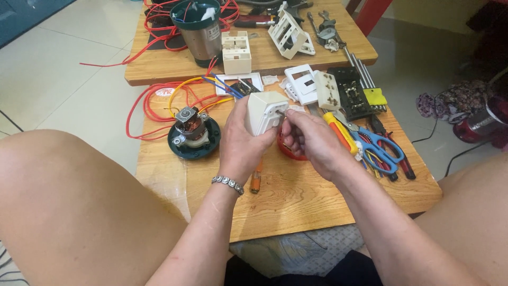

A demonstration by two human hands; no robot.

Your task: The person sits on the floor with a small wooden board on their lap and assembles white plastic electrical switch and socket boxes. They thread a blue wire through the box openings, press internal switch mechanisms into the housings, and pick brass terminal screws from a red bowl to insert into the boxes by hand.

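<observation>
My left hand (241, 140) grips a cream plastic switch box (264, 108), held upright above the near wooden table (296, 196). My right hand (312, 140) pinches a small metal screw or pin (280, 112) against the box's right face. A red round piece (288, 151) lies under my right hand, mostly hidden. An orange-handled screwdriver (255, 180) lies on the table below my left wrist, which wears a silver bracelet.
A small electric motor on a dark green base (193, 135) sits left with red wires (151, 108). Blue scissors (381, 148), a yellow screwdriver (341, 132) and socket parts (328, 90) lie right. The far table holds a metal blender jar (198, 32) and a white socket block (235, 53).
</observation>
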